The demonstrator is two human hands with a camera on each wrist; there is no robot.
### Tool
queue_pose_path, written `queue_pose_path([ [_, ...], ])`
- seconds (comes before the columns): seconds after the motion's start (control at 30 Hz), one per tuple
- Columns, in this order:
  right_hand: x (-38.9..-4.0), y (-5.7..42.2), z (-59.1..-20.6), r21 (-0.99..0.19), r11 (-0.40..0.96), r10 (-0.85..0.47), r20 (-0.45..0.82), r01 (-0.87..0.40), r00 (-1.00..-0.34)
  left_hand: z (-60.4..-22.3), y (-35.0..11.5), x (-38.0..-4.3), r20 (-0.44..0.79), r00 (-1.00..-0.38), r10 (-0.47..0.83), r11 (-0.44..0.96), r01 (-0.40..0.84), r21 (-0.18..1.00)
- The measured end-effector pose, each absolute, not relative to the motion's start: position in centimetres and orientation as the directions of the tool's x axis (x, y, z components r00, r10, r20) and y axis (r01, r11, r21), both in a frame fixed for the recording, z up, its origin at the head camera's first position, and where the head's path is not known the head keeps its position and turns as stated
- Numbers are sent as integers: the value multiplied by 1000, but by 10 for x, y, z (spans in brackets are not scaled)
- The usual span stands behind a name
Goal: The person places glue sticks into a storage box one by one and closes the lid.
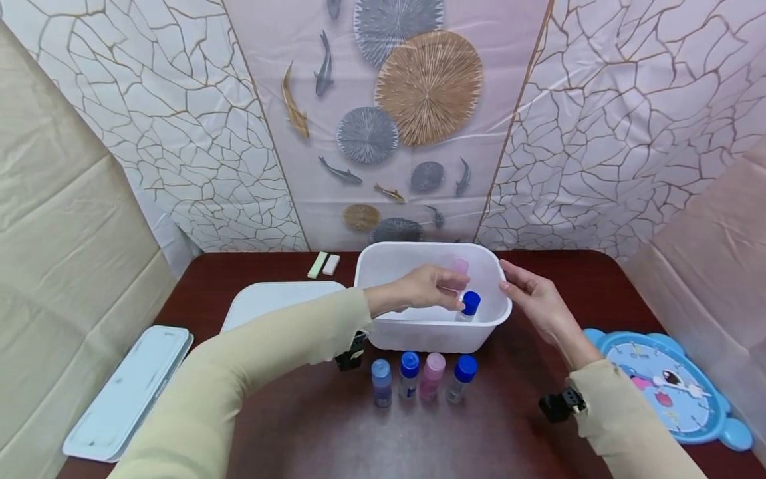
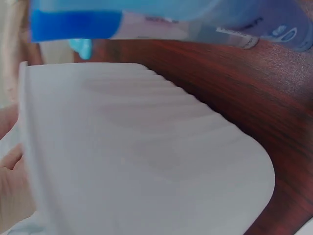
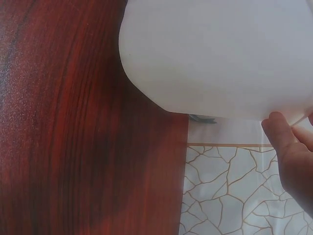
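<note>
My left hand (image 1: 419, 289) reaches over the front rim into a white plastic bin (image 1: 431, 338). Its thumb tip is right at the edge of the blue cap of a small clear bottle (image 1: 471, 303), and the fingers are bent loosely above the cap with a gap. That bottle stands inside the bin's right part, in front of a pink bottle (image 1: 460, 266). My right hand (image 1: 538, 299) holds the bin's right rim, thumb and fingers pinching it. In the right wrist view, the fingers (image 3: 281, 128) lie at the bin's edge.
Several small bottles (image 1: 432, 378) with blue and pink caps stand before the bin. A white lid (image 1: 269, 298) lies left, beside a pale flat case (image 1: 128, 392). Green and white small blocks (image 1: 318, 265) lie behind. At right is a blue cartoon clock (image 1: 664, 386).
</note>
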State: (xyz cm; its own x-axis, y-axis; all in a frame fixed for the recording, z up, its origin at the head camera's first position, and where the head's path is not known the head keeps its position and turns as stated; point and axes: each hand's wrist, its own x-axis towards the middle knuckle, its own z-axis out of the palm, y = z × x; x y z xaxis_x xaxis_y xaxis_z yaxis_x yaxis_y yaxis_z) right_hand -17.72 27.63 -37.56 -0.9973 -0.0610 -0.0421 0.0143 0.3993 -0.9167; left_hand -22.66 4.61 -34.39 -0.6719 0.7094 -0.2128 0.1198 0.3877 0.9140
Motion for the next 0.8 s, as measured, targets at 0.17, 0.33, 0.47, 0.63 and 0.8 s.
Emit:
queue_pose_path([
  [0.17, -177, 276, -375, -912, 409, -60, -36, 8, -998, -327, 13, -216, -131, -642, 755, 264, 116, 957],
  [0.33, -178, 277, -375, -913, 407, -53, -30, 6, -998, -318, -30, -199, -87, -614, 784, 211, 132, 969],
  [0.47, -177, 277, -376, -917, 399, -50, -35, 12, -998, -326, -60, -185, -110, -604, 789, 234, 130, 963],
  [0.63, -176, 277, -375, -915, 403, -42, -42, 21, -998, -344, -81, -171, -120, -608, 785, 229, 104, 968],
  [0.8, -177, 276, -376, -912, 410, -42, -38, 18, -998, -361, -89, -162, -115, -619, 777, 191, 57, 980],
])
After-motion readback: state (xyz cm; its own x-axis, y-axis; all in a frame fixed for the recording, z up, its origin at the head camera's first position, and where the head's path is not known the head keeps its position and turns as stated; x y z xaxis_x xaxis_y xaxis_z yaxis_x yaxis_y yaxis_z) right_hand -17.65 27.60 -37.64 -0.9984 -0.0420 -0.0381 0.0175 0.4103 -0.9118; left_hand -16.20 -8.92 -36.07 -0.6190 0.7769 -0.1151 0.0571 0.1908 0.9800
